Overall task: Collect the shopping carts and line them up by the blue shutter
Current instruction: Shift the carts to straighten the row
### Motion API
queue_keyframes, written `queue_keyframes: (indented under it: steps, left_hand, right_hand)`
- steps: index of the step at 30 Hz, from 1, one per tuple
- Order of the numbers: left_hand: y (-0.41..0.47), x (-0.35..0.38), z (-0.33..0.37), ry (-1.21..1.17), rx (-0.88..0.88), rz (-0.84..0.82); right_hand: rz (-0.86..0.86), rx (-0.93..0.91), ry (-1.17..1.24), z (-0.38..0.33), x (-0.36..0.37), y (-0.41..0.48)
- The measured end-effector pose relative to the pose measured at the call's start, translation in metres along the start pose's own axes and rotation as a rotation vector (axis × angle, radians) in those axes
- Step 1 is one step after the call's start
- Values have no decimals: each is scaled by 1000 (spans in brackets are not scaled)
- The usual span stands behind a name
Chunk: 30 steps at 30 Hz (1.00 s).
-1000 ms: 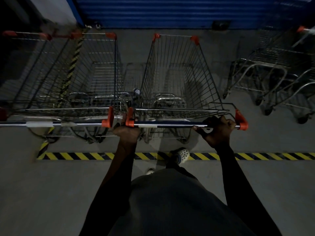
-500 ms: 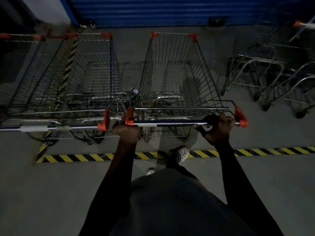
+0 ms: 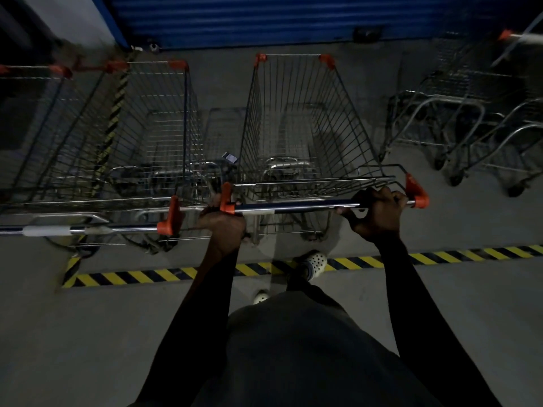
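A wire shopping cart with orange corner caps stands in front of me, its nose pointing at the blue shutter. My left hand grips the left end of its handle bar beside the orange end cap. My right hand grips the right end of the same bar. Just to the left a second cart is parked parallel, its handle almost touching mine, and a third cart stands beyond it.
More carts stand at the right, turned sideways with bare frames and wheels showing. A yellow-black floor stripe runs under my feet, and my shoe is on it. A grey wall corner is at the top left.
The cart I hold has rolled a little further toward the shutter, its handle now ahead of the neighbouring cart's handle. Both hands keep their grip.
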<state>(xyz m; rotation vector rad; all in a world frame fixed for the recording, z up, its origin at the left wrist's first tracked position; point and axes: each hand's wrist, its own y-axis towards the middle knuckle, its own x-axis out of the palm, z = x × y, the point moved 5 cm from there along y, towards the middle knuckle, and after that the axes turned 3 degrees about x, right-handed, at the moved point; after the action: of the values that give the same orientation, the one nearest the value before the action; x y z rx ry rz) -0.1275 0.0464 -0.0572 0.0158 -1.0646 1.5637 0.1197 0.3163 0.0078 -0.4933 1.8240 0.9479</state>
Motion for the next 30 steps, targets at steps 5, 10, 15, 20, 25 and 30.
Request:
queue_keyframes:
  steps: [5,10,15,20,25,30]
  left_hand:
    - [14,5,-2,199,-45,-84]
    - [23,18,8,517,118,-124]
    - [-9,70,30,1302,1040,148]
    - [-28,126,-14,1689,1338,-545]
    - [-7,156,-28,1864,1345,-621]
    - [34,208,-34,1949,1326,-629]
  right_hand:
    - [23,-4,18,2,4,13]
    - [25,7,29,2,13,32]
    - [32,3,-3,6,21,55]
    - [9,13,-22,13,28,81]
    - [-9,24,-49,25,40,118]
    - [3,25,-75,39,65,171]
